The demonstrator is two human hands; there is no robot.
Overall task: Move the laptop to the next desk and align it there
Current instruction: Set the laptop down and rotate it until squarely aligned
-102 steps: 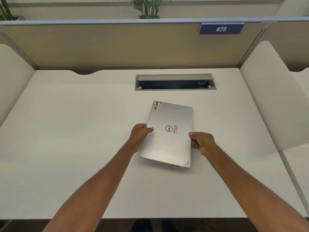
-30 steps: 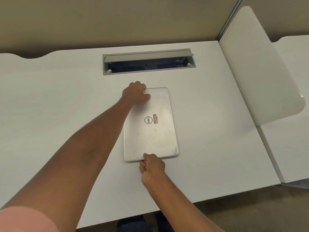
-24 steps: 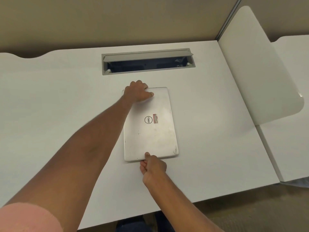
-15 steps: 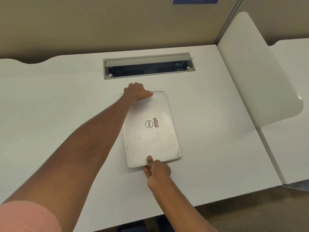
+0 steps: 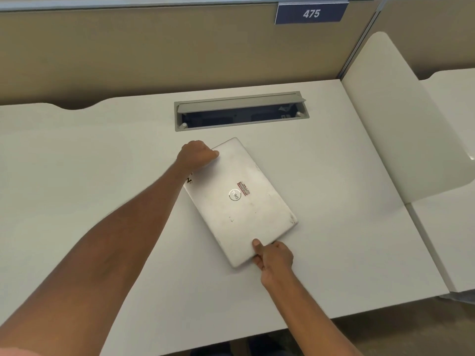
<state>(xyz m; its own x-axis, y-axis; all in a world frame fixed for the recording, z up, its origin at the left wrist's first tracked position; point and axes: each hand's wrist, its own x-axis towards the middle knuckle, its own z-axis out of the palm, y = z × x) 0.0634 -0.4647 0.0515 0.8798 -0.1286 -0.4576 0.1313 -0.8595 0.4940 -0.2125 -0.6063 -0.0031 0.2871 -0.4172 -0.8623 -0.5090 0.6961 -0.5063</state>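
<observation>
A closed silver laptop [image 5: 241, 201] with a round logo and a small red sticker lies on the white desk [image 5: 77, 176], turned at a slant with its far end toward the left. My left hand [image 5: 196, 156] grips its far left corner. My right hand [image 5: 273, 258] pinches its near edge, thumb on the lid. My left forearm hides part of a sticker at the laptop's left edge.
A grey cable hatch [image 5: 241, 111] is sunk in the desk just behind the laptop. A white divider panel [image 5: 401, 119] stands at the right, with the neighbouring desk [image 5: 452, 227] beyond it. A blue sign reading 475 [image 5: 311, 13] hangs on the tan partition.
The laptop has turned from nearly straight to a clear slant, its near end swinging right and toward me. Both hands stayed on it. The view has tilted up, showing the sign.
</observation>
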